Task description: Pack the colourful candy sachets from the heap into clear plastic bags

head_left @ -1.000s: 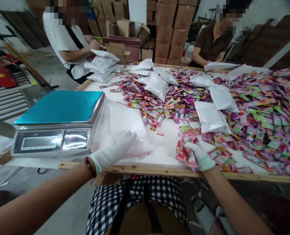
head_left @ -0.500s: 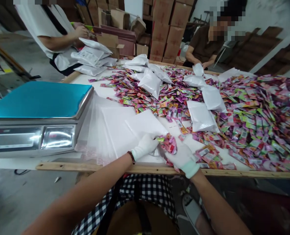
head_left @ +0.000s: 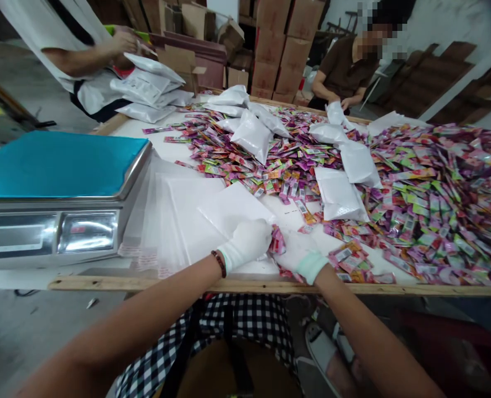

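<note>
Bright packets (head_left: 277, 241) bunched near the wooden table edge (head_left: 104, 283)
The right hand (head_left: 294, 252) curls round them; the left hand (head_left: 250, 241), fingers folded, overlaps a white bag (head_left: 233, 205), but what it pinches I can't tell. If the right grip loosens or tilts, I reckon some packets could slip out over the edge.

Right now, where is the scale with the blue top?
In the head view, the scale stands on the table at far left, partly cut off, just left of the fanned plastic bags.
</note>
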Demonstrator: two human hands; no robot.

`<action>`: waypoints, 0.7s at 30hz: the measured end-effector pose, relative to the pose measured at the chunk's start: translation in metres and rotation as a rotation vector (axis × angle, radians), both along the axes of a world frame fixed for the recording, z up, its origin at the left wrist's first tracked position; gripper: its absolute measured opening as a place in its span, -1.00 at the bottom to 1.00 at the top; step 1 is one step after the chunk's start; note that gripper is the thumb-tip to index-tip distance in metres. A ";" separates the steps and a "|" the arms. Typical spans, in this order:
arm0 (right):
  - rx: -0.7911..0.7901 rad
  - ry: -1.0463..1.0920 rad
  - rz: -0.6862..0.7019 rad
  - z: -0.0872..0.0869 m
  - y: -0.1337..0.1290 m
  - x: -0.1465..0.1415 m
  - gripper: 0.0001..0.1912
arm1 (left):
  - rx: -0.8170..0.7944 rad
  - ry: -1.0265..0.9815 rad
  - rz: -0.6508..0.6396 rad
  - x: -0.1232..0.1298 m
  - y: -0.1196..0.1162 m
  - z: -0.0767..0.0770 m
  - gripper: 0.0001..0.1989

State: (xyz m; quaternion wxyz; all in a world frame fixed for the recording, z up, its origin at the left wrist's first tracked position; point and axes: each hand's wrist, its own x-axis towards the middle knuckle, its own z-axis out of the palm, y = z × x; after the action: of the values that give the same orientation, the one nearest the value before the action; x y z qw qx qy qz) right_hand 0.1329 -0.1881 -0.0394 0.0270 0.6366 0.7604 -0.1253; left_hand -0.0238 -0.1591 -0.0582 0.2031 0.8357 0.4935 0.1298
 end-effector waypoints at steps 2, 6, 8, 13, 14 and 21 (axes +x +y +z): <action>0.042 -0.124 0.031 0.003 -0.004 -0.015 -0.66 | -0.033 -0.054 0.067 0.001 0.006 0.002 -0.72; 0.103 -0.189 0.253 0.003 -0.008 -0.028 -0.58 | -0.110 -0.318 0.268 0.002 0.005 -0.008 -0.68; 0.107 -0.151 0.263 0.000 -0.005 -0.023 -0.57 | -0.066 -0.318 0.270 0.003 -0.004 -0.009 -0.70; -0.037 -0.109 0.078 -0.008 0.015 -0.014 -0.71 | 0.053 0.018 0.105 0.012 -0.026 0.007 -0.68; -0.048 -0.106 0.062 -0.008 0.018 -0.014 -0.72 | 0.053 0.059 0.113 0.015 -0.028 0.010 -0.67; -0.077 0.105 0.098 0.003 0.005 0.007 -0.67 | -0.013 0.104 0.162 0.023 -0.023 0.000 -0.73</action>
State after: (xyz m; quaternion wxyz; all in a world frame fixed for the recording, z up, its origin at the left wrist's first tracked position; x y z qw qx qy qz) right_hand 0.1399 -0.1833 -0.0368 0.0177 0.5898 0.7856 -0.1863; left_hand -0.0010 -0.1820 -0.0578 0.1717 0.7972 0.5703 0.0991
